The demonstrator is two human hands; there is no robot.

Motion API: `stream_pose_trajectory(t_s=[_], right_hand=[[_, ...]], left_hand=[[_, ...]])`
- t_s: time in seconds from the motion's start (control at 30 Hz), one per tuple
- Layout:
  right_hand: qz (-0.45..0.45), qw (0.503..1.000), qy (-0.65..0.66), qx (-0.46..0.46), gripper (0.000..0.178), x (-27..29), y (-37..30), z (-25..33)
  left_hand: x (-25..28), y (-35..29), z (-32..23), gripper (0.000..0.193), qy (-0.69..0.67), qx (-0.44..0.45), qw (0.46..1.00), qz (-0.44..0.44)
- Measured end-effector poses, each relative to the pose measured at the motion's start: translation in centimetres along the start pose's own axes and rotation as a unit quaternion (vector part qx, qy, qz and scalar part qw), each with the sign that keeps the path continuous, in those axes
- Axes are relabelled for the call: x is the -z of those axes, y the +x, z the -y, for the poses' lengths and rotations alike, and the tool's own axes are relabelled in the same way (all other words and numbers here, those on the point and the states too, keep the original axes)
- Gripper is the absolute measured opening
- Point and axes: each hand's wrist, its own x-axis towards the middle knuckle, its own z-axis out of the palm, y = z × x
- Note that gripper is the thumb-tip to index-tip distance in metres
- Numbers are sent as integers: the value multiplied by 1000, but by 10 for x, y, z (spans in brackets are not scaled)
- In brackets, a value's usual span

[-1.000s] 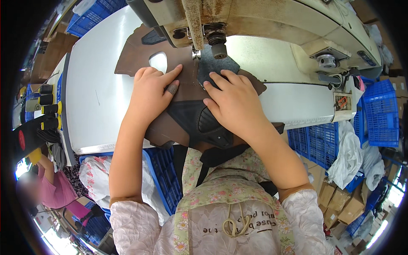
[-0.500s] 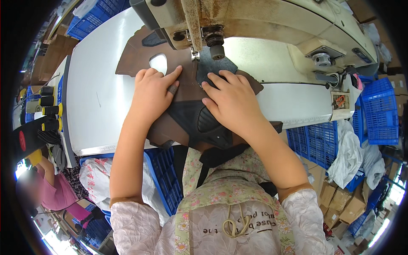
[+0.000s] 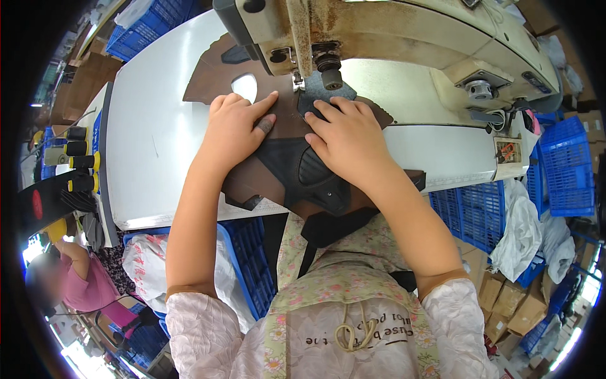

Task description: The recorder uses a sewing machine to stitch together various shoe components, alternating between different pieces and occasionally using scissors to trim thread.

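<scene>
Workpiece (image 3: 287, 126) of brown, leather-like sheet lay at 12 o'clock from the middle of the view, on a white table (image 3: 158, 145) beneath a worn cream sewing machine (image 3: 398, 38). It carried a dark grey patch (image 3: 331, 88) at its 1 o'clock and a ribbed black panel (image 3: 281, 167) lower down; an oval cutout opened near its 11 o'clock. Its lower part reached past the table's near edge, toward a floral apron (image 3: 347, 290) at 6 o'clock. The metal presser foot (image 3: 298, 82) stood just left of the grey patch; whether it pressed down could not be told. Between 10 and 11 o'clock, the left hand (image 3: 233, 129) lay palm down, index finger stretched toward 1 o'clock, thumb spread apart with a grey band (image 3: 266, 124) around it, gripping nothing. Toward 1 o'clock, the right hand (image 3: 352, 136) rested with fingers parted and slightly bent, tips on or beside the patch, likewise unclenched. Thread spools (image 3: 82, 162) stood at 9 o'clock, a person in pink (image 3: 91, 284) was at 8, and a blue basket (image 3: 470, 215) sat just past 3.
</scene>
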Motion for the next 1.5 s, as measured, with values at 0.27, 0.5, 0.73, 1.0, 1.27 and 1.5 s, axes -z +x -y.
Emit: stream_pose_trajectory(t_s=[0.27, 0.5, 0.73, 1.0, 1.27, 1.5], right_hand=[[16, 1000, -14, 23, 27, 1, 9, -18], [19, 998, -55, 24, 24, 8, 14, -23], [26, 997, -72, 11, 24, 9, 19, -26], [-13, 998, -66, 20, 20, -2, 26, -36], [1, 998, -65, 15, 23, -2, 32, -38], [24, 997, -77, 16, 24, -2, 33, -38]], left_hand=[[4, -2, -6, 42, -7, -13, 1000, 25], [-10, -3, -14, 42, 56, 7, 998, -32], [-19, 2, -12, 42, 83, 8, 994, -66], [-21, 10, -6, 41, 84, 19, 994, -73], [-20, 16, -4, 38, 82, 33, 994, -68], [-22, 18, -1, 37, 51, 36, 995, -79]])
